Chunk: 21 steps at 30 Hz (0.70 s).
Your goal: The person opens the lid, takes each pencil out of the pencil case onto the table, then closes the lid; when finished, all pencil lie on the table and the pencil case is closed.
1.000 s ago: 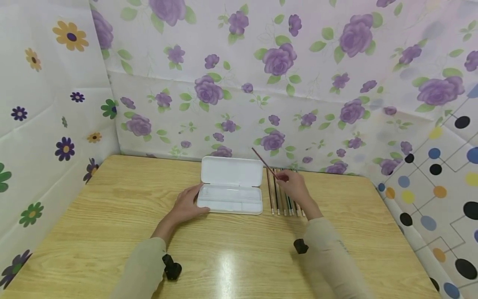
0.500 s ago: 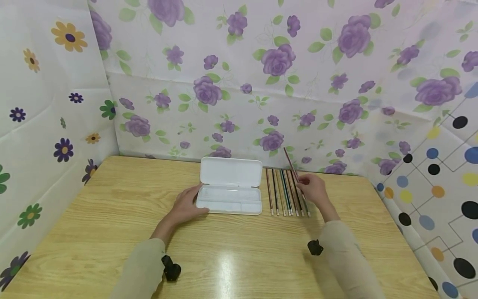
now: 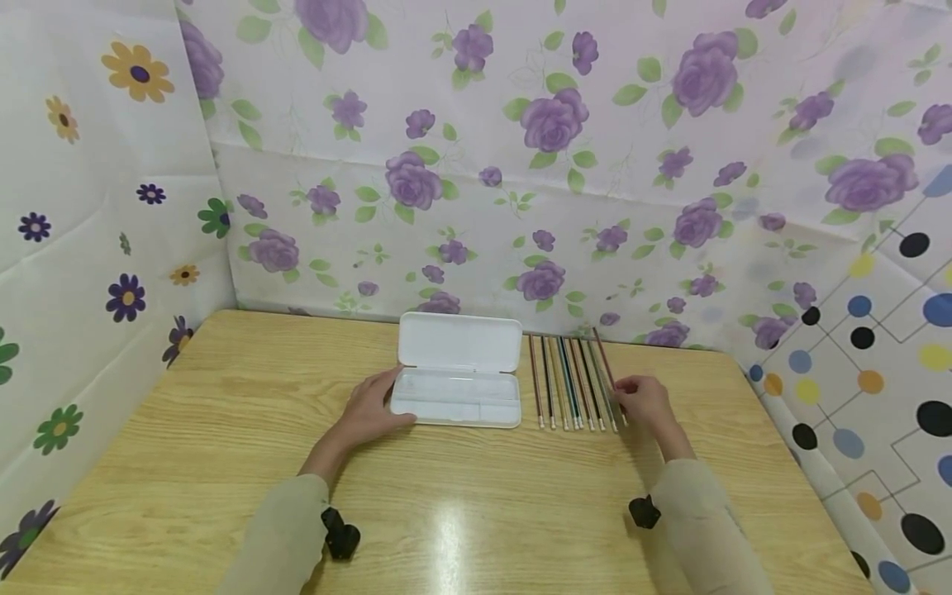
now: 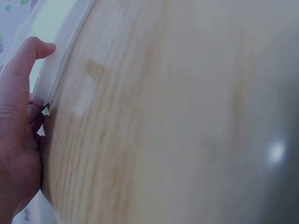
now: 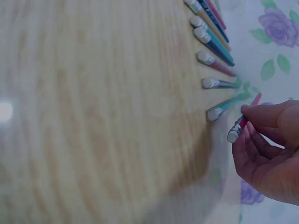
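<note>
A white pencil case (image 3: 435, 411) lies with its lid raised near the table's back edge, and nothing shows inside it. My left hand (image 3: 368, 411) grips its left end, the thumb bent over the front rim, as the left wrist view of the case (image 4: 52, 70) also shows. Right of the case, several eraser-tipped pencils (image 3: 549, 388) lie side by side in a row. At the row's right end my right hand (image 3: 649, 406) pinches a red pencil (image 5: 239, 127) between thumb and fingers. Its eraser end points toward me; whether it touches the table I cannot tell.
The wooden table (image 3: 461, 504) meets a floral cloth wall (image 3: 476, 231) just behind the case and pencils. More patterned cloth (image 3: 855, 372) rises along the right side, and flowered cloth (image 3: 89, 248) along the left.
My right hand has moved right over the row with the red pencil and come lower, past the last pencil. The pencil's far end has dropped. My left hand and the case stay put.
</note>
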Available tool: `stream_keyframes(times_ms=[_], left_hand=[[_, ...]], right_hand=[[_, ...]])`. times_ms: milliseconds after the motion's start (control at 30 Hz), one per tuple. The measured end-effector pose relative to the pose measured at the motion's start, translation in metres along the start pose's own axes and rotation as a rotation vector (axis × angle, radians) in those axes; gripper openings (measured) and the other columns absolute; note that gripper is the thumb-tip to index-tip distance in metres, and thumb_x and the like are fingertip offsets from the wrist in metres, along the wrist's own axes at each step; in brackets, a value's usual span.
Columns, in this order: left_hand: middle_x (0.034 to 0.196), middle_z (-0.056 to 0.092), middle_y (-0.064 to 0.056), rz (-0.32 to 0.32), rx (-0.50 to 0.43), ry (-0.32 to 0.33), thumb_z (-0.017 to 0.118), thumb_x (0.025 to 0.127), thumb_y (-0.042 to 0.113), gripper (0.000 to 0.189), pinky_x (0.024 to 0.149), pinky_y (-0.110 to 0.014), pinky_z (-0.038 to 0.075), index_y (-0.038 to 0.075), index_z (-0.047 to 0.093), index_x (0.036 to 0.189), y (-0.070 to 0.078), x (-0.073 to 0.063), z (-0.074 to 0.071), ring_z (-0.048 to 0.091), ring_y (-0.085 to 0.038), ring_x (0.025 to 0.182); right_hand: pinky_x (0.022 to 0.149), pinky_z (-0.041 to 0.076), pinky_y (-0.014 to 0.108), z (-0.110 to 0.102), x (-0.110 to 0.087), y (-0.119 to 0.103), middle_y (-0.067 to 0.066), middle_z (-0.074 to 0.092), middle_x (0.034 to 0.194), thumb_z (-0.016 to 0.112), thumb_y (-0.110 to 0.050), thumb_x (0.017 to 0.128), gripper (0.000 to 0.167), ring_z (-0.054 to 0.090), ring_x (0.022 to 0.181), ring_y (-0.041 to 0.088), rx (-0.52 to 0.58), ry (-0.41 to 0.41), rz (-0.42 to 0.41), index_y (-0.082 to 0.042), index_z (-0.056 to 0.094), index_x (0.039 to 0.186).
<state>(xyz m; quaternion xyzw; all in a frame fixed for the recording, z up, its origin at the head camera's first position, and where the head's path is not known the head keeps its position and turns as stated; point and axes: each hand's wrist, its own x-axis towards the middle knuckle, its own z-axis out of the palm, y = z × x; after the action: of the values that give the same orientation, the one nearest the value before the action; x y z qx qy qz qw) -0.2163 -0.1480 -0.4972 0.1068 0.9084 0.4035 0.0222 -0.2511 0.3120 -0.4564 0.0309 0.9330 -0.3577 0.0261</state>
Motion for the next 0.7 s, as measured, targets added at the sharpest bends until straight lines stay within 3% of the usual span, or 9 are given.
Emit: stream_keyframes(times_ms=[233, 700], left_hand=[[0.150, 0.035, -0.019, 0.007, 0.003, -0.001, 0.078, 0.078, 0.034, 0.091, 0.107, -0.063, 0.017, 0.007, 0.031, 0.152, -0.0007, 0.0004, 0.0000, 0.025, -0.043, 0.137], [0.150, 0.035, -0.019, 0.000, 0.008, -0.002, 0.077, 0.078, 0.034, 0.092, 0.107, -0.062, 0.018, 0.006, 0.031, 0.152, -0.0002, 0.0008, 0.0006, 0.025, -0.043, 0.137]], right_hand=[[0.060, 0.052, 0.029, 0.0047, -0.0022, 0.0105, 0.018, 0.068, 0.087, 0.066, -0.004, 0.089, 0.021, 0.064, 0.069, 0.019, -0.002, 0.013, -0.006, 0.012, 0.066, 0.102], [0.057, 0.051, 0.027, 0.0071, -0.0021, 0.0107, 0.017, 0.067, 0.084, 0.066, -0.002, 0.088, 0.020, 0.062, 0.066, 0.018, -0.023, 0.032, -0.038, 0.013, 0.065, 0.100]])
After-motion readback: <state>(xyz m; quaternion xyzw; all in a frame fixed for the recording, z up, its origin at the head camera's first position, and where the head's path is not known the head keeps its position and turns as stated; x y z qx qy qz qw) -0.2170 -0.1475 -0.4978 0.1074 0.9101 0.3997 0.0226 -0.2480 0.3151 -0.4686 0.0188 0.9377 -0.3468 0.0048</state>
